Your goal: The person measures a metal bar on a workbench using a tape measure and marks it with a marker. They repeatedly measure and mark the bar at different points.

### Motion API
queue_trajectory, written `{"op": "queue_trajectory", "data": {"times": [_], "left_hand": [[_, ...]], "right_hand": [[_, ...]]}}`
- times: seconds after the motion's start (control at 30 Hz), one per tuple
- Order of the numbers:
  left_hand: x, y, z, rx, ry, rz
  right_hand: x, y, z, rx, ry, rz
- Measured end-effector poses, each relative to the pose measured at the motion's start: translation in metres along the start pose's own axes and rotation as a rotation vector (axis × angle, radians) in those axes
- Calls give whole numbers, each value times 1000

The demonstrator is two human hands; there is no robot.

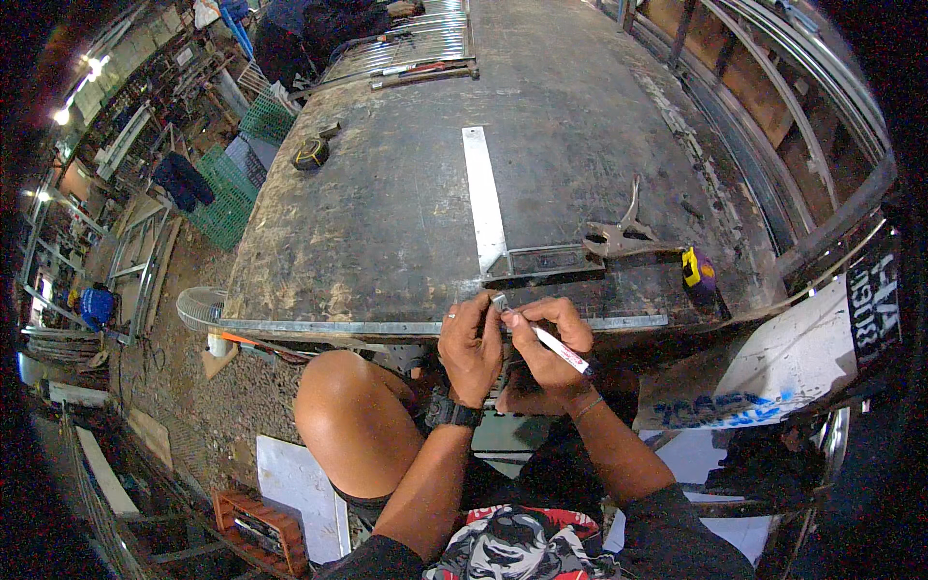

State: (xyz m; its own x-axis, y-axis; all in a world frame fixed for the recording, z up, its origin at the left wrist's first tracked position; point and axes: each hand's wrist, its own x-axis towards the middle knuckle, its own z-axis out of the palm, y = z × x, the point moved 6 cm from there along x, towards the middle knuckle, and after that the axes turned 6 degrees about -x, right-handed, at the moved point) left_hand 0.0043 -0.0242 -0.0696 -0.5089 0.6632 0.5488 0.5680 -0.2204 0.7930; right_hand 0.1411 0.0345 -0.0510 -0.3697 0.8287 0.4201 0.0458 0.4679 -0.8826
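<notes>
Just over the table's near edge, my left hand (471, 353) pinches a small light-coloured metal piece (500, 302) between its fingertips. My right hand (553, 343) grips a white marker (563, 351) with a dark end, its other end close to that piece. Right beyond my hands lies a try square, its pale blade (483, 193) pointing away from me and its dark stock (556, 260) running to the right. Locking pliers (623, 237) rest at the stock's right end. A yellow and dark tape measure (694, 271) sits farther right.
A metal strip (387, 327) edges the dark worktable (387, 222). Another tape measure (310, 153) lies at its left. Hand tools (423, 74) and metal bars (425, 34) occupy the far end, near another person (300, 39). A fan (201, 307) stands left, an orange crate (259, 532) lower left.
</notes>
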Motion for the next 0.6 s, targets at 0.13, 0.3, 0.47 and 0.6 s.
{"op": "queue_trajectory", "data": {"times": [0.13,0.3,0.47,0.6], "left_hand": [[0,0,0,-12,11,7],[0,-1,0,-13,15,18],[0,-2,1,-4,14,-14],[6,3,-4,-72,21,-2]], "right_hand": [[1,0,0,5,14,-4],[0,-2,-2,-17,44,-60],[-8,5,-13,111,240,44],[-16,12,-23,82,263,94]]}}
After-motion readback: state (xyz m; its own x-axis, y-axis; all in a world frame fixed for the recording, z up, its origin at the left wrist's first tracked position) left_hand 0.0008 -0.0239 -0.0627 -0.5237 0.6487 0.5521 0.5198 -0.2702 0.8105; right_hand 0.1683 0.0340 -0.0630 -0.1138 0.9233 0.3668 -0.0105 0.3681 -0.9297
